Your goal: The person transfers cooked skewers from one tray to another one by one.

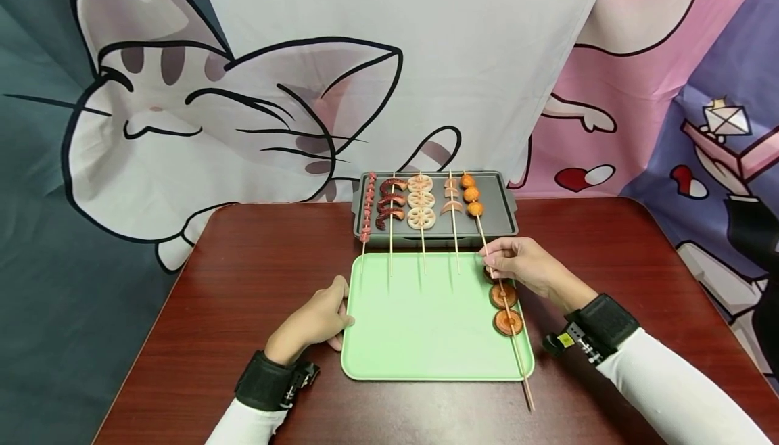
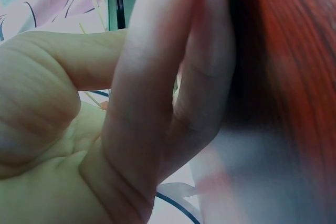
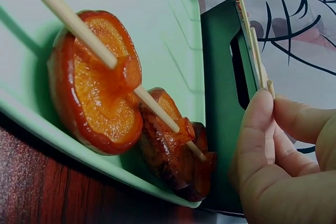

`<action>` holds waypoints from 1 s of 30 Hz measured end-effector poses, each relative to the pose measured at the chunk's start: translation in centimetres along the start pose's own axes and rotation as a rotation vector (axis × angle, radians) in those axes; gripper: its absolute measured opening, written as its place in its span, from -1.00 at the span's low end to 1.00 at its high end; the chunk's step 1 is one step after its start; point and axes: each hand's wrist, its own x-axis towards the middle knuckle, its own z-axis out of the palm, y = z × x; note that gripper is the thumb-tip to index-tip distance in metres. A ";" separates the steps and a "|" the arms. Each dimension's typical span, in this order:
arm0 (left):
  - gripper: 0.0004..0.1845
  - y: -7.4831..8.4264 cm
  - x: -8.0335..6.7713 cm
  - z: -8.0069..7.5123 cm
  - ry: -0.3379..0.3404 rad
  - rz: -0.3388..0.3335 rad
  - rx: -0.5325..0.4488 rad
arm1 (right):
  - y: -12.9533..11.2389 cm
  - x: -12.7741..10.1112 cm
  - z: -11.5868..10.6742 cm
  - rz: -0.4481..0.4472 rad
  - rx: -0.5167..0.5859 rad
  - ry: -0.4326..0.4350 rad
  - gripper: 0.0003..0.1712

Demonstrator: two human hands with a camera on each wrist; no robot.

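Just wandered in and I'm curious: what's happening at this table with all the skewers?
A person sits at a dark wooden table. The right hand pinches the stick of the orange-ball skewer, which lies on the grey tray beside four other skewers. A mushroom skewer rests on the right side of the green tray, its stick end poking past the near edge. The left hand rests against the green tray's left edge.
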 end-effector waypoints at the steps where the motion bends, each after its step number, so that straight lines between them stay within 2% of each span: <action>1: -0.72 0.0 0.0 0.0 0.001 -0.001 0.000 | 0.0 -0.1 0.0 -0.002 0.000 -0.001 -0.60; 9: -0.72 0.1 0.0 0.0 0.004 0.002 0.012 | -0.3 -1.2 -0.2 -0.033 0.006 -0.015 -0.62; 18: -0.71 0.0 -0.1 -0.1 0.017 0.001 0.019 | -0.4 -2.1 -0.2 -0.024 0.020 -0.057 -0.72; 21: -0.70 -0.1 -0.1 -0.1 0.026 0.000 0.022 | -0.3 -2.3 0.0 -0.025 0.017 -0.069 -0.69; 26: -0.70 -0.1 -0.1 -0.1 0.018 0.004 0.024 | -0.1 -2.8 0.0 -0.037 0.006 -0.094 -0.67; 30: -0.70 -0.1 0.0 -0.1 0.009 0.012 0.028 | 0.1 -3.3 0.1 -0.039 -0.007 -0.105 -0.74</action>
